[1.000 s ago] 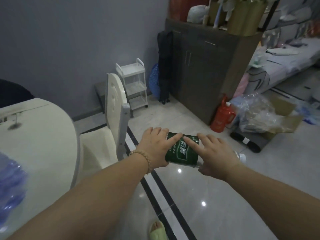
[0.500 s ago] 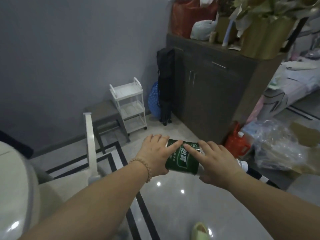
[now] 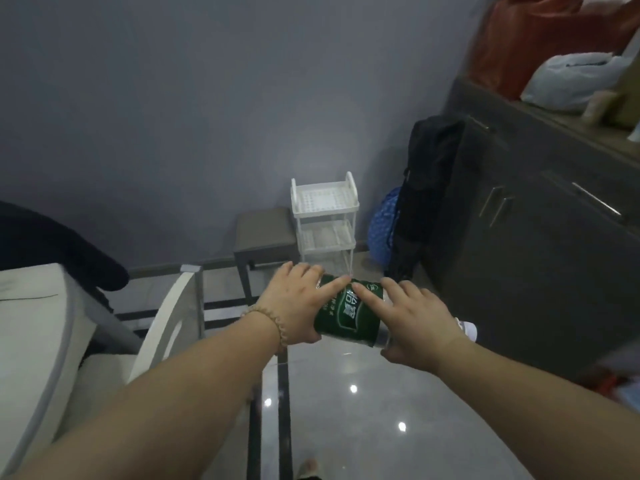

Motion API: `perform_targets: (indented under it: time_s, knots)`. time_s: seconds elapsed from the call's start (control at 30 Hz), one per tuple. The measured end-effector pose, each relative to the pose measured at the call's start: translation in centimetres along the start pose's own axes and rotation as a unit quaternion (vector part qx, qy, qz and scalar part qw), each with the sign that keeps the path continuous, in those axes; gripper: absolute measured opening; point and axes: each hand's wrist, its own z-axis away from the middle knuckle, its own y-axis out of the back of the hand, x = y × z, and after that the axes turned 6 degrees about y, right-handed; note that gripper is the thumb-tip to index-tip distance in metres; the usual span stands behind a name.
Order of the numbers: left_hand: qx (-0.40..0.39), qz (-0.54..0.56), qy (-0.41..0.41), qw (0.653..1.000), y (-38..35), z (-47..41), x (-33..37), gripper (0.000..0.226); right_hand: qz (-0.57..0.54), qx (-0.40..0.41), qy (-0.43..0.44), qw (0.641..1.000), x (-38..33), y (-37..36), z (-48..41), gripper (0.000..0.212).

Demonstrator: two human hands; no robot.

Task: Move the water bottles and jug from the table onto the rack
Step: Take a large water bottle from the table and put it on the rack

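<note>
I hold a water bottle with a green label sideways in front of me, its white cap pointing right. My left hand grips its base end and my right hand grips the neck end. Both hands are closed around it above the tiled floor. A white three-tier plastic rack stands against the grey wall straight ahead, just beyond the bottle; its tiers look bare. The table is at the left edge.
A white chair stands by the table at my left. A grey stool sits left of the rack. A dark cabinet with bags on top fills the right; a black bag and a blue bag lean beside it.
The view has swung left and moved forward; the rack is now closer and centred. The red jug and plastic bags have left the view. My hands still hold the bottle the same way.
</note>
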Motion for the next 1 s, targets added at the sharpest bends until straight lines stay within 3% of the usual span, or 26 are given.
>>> perform_targets:
  time_s: [0.2, 0.43, 0.63, 1.0]
  knots:
    - [-0.02, -0.012, 0.015, 1.0, -3.7, -9.2, -6.4, 0.103, -0.001, 0.002, 0.013, 1.0, 5.2, -2.7, -11.2, 0.116]
    - [-0.017, -0.014, -0.048, 0.999, -7.3, -21.9, -13.2, 0.099, -0.034, 0.0, -0.045, 0.998, 11.2, -4.6, -21.6, 0.114]
    - [-0.047, -0.009, -0.102, 0.994, -10.3, -30.8, -15.8, 0.1, -0.075, -0.034, -0.09, 0.993, 15.7, -6.8, -27.0, 0.118]
    - [-0.111, -0.003, -0.092, 0.99, -16.4, -46.2, -21.0, 0.11, -0.124, -0.079, -0.069, 0.987, 26.7, -12.0, -40.8, 0.113]
